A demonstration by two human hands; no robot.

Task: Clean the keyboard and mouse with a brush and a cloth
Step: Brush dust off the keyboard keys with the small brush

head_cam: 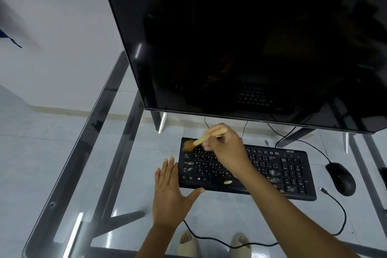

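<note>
A black keyboard [278,172] lies on the glass desk [117,174], with pale dusty smears on several keys. My right hand [228,148] grips a small wooden-handled brush [201,141]; its blurred bristles touch the keyboard's top left corner. My left hand [169,192] lies flat and open on the glass, fingers spread, thumb against the keyboard's front left edge. A black mouse [341,178] sits to the right of the keyboard. No cloth is visible.
A large dark monitor [251,48] stands close behind the keyboard on slanted legs. Black cables [335,211] trail across the glass at the right and front. Through the glass I see the tiled floor and feet in pale slippers [188,243].
</note>
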